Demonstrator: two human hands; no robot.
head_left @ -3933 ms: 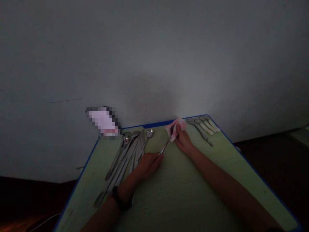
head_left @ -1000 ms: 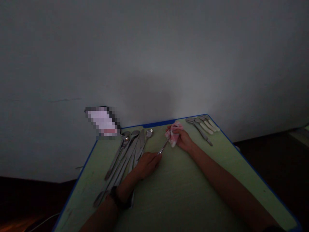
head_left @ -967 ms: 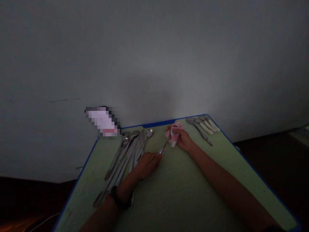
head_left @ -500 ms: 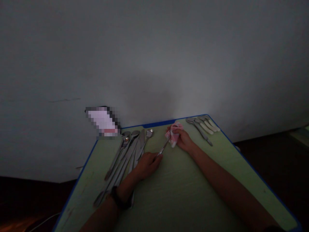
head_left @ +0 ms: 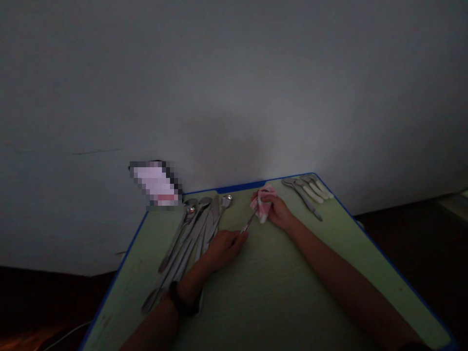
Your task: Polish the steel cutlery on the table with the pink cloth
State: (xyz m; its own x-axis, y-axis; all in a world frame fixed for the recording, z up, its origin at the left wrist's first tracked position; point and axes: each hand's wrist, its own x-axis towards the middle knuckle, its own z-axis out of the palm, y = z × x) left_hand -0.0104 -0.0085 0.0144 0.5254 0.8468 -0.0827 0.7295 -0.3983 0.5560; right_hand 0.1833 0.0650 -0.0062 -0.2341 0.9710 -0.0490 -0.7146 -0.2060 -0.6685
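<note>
My left hand (head_left: 227,248) is closed around the handle of a slim metal piece of cutlery (head_left: 249,221), which slants up and to the right. Its far end goes into a pink and white cloth (head_left: 263,209), so I cannot tell its kind. Fingers of my right hand (head_left: 278,210) pinch that cloth around the end. Left of my left hand lies a pile of long metal cutlery (head_left: 188,239), with spoons and knives among it; my forearm covers part of it. Beyond my right hand, a grey metal spoon (head_left: 302,197) rests beside several white-handled pieces of cutlery (head_left: 313,191).
The pale green table (head_left: 278,287) has a blue rim and stands against a grey wall (head_left: 234,97). A pixelated, bright-screened device (head_left: 155,183) leans at the back left corner. A thin white cable (head_left: 69,333) runs below the table's left edge.
My left hand has shifted very slightly to the right along with the handle. The cloth and my right hand have hardly moved.
</note>
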